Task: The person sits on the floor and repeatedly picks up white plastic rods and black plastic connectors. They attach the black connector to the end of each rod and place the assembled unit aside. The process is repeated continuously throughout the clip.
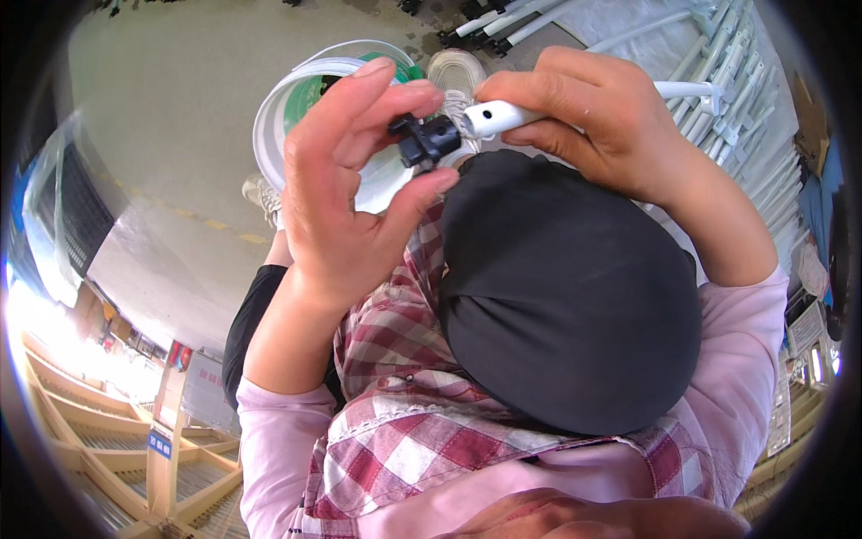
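Between the thumb and fingers of my left hand (330,162) is a small black plastic connector (431,141), its round end turned to the right. My right hand (599,114) grips a white tube (502,117) close to its end, where a small dark hole shows in the wall. The tube's open end faces the connector, with a narrow gap between them. Past my right hand the tube runs on to a white bracket (711,98). Behind my left hand stands a white bucket (266,135) with green inside; something black shows in it, partly hidden by my fingers.
Many white tubes (734,101) lie piled on sheeting at the right. More tubes with black ends (508,20) lie on the floor at the top. My shoe (456,71) is beside the bucket. Rounded black fabric (572,290) blocks the view below my hands. A dark crate (74,202) stands far left.
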`<state>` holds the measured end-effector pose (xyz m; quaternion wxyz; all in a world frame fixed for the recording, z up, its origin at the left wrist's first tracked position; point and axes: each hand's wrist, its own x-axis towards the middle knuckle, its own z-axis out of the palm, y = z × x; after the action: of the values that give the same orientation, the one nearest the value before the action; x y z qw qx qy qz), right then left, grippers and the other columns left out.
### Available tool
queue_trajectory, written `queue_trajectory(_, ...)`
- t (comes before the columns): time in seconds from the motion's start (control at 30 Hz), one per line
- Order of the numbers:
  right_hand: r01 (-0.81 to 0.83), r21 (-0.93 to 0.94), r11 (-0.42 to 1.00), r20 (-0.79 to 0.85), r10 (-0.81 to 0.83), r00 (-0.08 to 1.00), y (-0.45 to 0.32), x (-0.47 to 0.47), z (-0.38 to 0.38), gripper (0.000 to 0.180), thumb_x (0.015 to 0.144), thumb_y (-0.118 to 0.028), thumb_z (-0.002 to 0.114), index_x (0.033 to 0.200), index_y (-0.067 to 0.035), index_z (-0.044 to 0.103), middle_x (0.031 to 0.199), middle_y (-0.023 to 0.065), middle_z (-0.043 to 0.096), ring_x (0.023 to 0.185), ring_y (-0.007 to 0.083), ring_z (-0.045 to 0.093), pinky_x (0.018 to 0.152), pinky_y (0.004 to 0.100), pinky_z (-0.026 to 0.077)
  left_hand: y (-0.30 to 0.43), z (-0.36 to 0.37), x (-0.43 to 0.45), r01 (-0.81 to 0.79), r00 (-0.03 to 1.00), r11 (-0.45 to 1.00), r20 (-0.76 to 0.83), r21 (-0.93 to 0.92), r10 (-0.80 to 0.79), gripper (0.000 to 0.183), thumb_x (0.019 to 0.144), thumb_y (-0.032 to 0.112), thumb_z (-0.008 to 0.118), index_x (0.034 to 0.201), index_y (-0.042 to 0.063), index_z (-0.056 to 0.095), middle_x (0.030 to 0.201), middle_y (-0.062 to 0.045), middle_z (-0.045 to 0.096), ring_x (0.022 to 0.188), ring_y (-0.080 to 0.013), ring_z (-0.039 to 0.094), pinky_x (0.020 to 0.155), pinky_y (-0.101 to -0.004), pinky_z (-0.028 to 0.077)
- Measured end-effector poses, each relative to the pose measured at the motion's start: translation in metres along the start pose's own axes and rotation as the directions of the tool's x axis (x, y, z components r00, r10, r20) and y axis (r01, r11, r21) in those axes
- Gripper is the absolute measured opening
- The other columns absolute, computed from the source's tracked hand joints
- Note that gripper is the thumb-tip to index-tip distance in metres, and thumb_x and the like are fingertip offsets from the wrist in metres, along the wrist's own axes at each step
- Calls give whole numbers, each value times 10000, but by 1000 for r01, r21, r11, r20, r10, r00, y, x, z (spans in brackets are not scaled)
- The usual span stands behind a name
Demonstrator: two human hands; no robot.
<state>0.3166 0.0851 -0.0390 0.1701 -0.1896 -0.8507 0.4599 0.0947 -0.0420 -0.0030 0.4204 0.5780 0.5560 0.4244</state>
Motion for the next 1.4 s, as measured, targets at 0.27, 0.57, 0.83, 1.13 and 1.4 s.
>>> queue_trajectory(0.27, 87, -155, 984, -42, -95, 995, -8, 4, -8, 416, 795, -202, 796, 1189, -105, 706, 758, 54, 529, 651, 250, 554, 560, 367, 442, -2, 7, 6, -47, 998, 995, 38, 92, 44, 672, 840, -4, 773, 1377, -28, 369, 1288, -230, 569, 1130, -353, 645, 982, -412, 526)
queue_trajectory(0.57, 138, -144, 980, -52, -146, 988, -11, 5, -10, 386, 805, -245, 778, 1139, -73, 690, 747, 60, 525, 617, 259, 561, 518, 369, 430, -12, 20, 13, -73, 989, 968, 142, 241, 39, 548, 850, 306, 793, 1179, 29, 454, 1044, -115, 606, 920, -318, 607, 871, -419, 425)
queue_trajectory(0.83, 138, -29, 990, -33, -139, 990, -3, 4, -4, 385, 808, -247, 776, 1131, -63, 679, 715, 67, 504, 591, 266, 551, 505, 370, 417, -18, 16, 22, -179, 969, 938, 217, 297, 116, 574, 835, 317, 800, 1183, 22, 451, 1045, -118, 604, 903, -323, 611, 895, -430, 412)
queue_trajectory(1.13, -32, -479, 877, 77, 79, 994, 94, -21, 28, 274, 886, -286, 692, 1144, -195, 696, 911, 43, 606, 938, 252, 651, 786, 396, 527, -74, 15, -8, 274, 961, 807, -127, 524, -244, 215, 935, 170, 698, 1021, 29, 560, 895, -130, 588, 762, -304, 581, 689, -406, 473)
queue_trajectory(1.4, -130, -545, 828, -63, 114, 991, 122, -63, 44, 278, 860, -180, 708, 1136, -164, 679, 1071, 39, 610, 1072, 255, 587, 906, 403, 465, -118, 14, -28, 324, 938, 859, -253, 396, -237, 77, 976, 100, 581, 977, 23, 586, 951, -155, 652, 783, -318, 603, 739, -387, 492)
